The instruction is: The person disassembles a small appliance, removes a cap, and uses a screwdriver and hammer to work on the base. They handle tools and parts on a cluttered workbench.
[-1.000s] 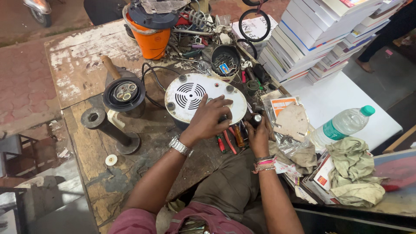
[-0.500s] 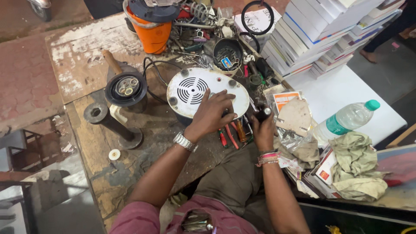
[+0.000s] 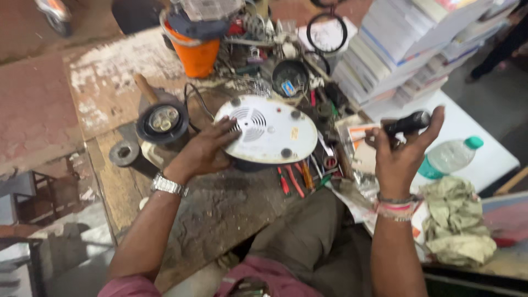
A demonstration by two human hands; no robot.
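A white round base (image 3: 269,132), turned underside up with its vent grille and feet showing, is lying on the worn bench (image 3: 220,220) in front of the person. The left hand (image 3: 203,151) is resting on its left edge, fingers (image 3: 228,127) spread wide and lying flat over the rim toward the grille, pressing rather than gripping. Just below the base, red and orange-handled tools (image 3: 294,179) are lying on the bench. To its left, a black round part (image 3: 163,122) is standing. The right hand (image 3: 399,159) is lifted to the right of the base, well clear of it, its fingers curling around a dark cylindrical tool (image 3: 408,123) held crosswise at the fingertips. Beyond that hand, a plastic bottle (image 3: 452,157) is lying near a crumpled cloth (image 3: 459,225). An orange bucket (image 3: 197,55) and stacked books (image 3: 407,44) are sitting at the far side.
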